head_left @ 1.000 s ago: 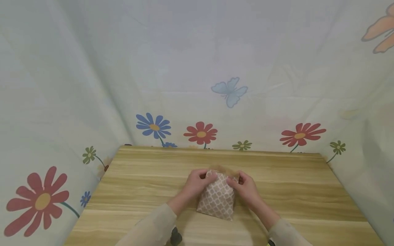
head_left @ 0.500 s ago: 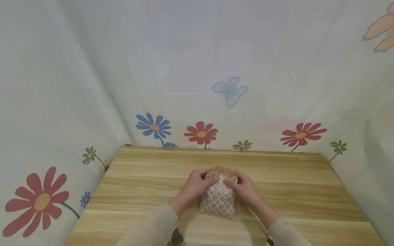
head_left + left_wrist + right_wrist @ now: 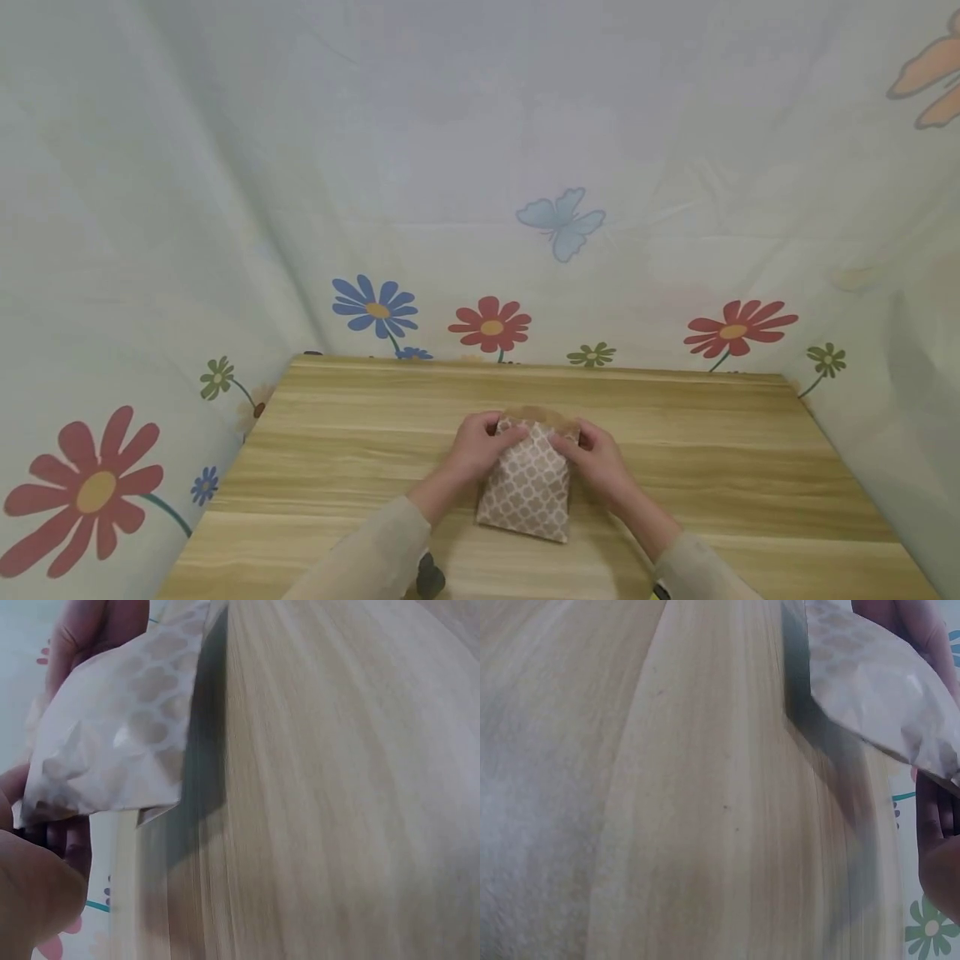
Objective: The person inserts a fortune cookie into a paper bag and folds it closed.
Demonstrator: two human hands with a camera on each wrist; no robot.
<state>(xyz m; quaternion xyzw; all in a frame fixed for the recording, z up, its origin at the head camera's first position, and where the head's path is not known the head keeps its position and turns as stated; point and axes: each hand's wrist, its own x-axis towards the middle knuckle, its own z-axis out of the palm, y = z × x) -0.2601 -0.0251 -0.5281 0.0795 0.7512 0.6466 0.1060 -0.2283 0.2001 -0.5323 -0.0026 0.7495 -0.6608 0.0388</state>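
Note:
Between both hands is a small paper bag (image 3: 527, 483), tan with a white lattice print and a plain brown edge along its top. My left hand (image 3: 477, 446) pinches its upper left corner, thumb on the printed face and fingers behind. At the upper right corner my right hand (image 3: 595, 457) grips it the same way. In the left wrist view the paper bag (image 3: 127, 712) bulges and is creased near the left hand (image 3: 37, 885). The right wrist view has the paper bag (image 3: 877, 682) tilted over the wood, with the right hand (image 3: 939, 862) at its corner. The bag's inside is hidden.
A wooden table (image 3: 360, 417) lies under the hands. Behind and beside it hangs a pale cloth (image 3: 435, 150) printed with flowers and butterflies. A dark object (image 3: 431, 575) shows at the left cuff.
The bag's lower end swung slightly right, then back left. Both thumbs shifted inward on the printed face and then outward again. The hands keep their hold on the top corners.

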